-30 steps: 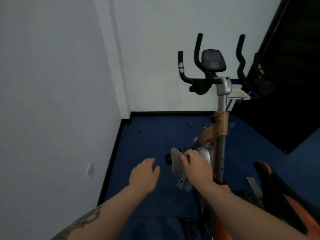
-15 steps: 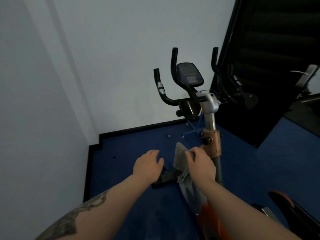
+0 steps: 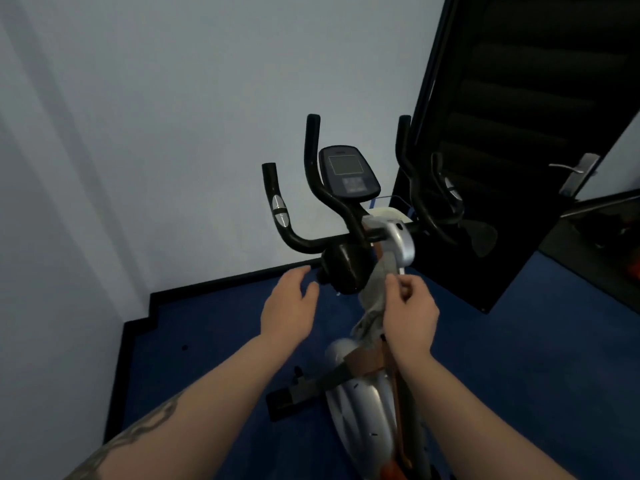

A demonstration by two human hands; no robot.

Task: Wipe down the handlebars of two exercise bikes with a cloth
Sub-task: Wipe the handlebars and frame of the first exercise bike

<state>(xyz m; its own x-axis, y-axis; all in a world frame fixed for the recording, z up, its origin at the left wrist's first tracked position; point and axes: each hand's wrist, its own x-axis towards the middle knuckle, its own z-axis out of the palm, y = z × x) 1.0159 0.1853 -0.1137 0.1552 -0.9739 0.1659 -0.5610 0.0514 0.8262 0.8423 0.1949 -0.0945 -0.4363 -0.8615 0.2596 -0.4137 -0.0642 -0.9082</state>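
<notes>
left of centre in the frame: left hand point(image 3: 289, 306), palm down, fingers point(image 3: 300, 276) straight and a little spread, holding nothing, hovering just short of the black knob housing under the console. above it, handlebars point(image 3: 313, 188) of the exercise bike point(image 3: 367, 407) at mid frame: black tubes, several upright horns, a silver sensor patch on the leftmost horn. likely rigid and fixed to the post, so no give under pressure; the grips probably foam or rubber, hence some drag against fabric, smoother on the silver patch. best gripped by wrapping fabric round a tube and sliding along its length, starting at the leftmost horn.

right of centre: cloth point(image 3: 375, 296), grey, limp, hanging in folds in front of the silver post and down toward the bike's body. clearly light and soft, likely to bunch or slip unless gathered into a pad first. right hand point(image 3: 412, 308) with thumb and fingertips curled and pinching the upper edge of the cloth, the rest dangling free. not yet touching any bar. far right: dark door, metal handle.
</notes>
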